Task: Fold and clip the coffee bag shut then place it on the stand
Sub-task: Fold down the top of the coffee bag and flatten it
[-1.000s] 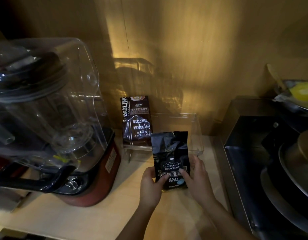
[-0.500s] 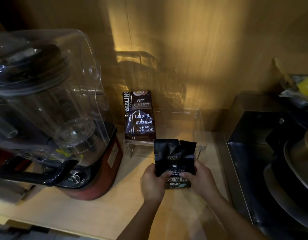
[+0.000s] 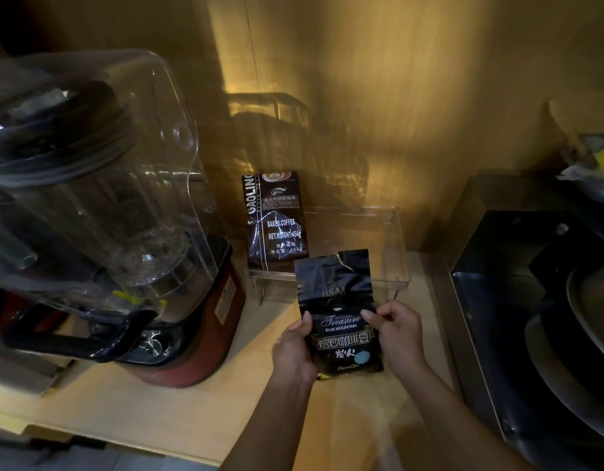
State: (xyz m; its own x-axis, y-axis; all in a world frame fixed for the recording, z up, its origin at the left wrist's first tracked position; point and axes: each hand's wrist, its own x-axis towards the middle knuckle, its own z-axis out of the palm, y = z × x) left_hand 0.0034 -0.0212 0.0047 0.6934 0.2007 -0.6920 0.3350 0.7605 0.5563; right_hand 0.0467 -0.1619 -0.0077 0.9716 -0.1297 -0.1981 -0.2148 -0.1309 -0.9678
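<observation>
I hold a small black coffee bag [image 3: 338, 300] upright over the wooden counter, its label facing me and its torn top edge standing up unfolded. My left hand [image 3: 293, 351] grips the bag's left side, thumb on the front. My right hand [image 3: 397, 334] pinches its right edge near the middle. Just behind the bag stands a clear acrylic stand [image 3: 392, 253]. A larger dark coffee bag [image 3: 275, 219] sits upright on the stand's left part. No clip shows in view.
A big blender [image 3: 100, 212] with a clear cover and red base fills the left side. A dark metal appliance [image 3: 531, 300] with pans stands on the right. A wooden wall rises close behind the stand.
The bag has been lifted a little and turned upright, so more of its label shows. Both hands slid to the bag's sides and stay gripped on it.
</observation>
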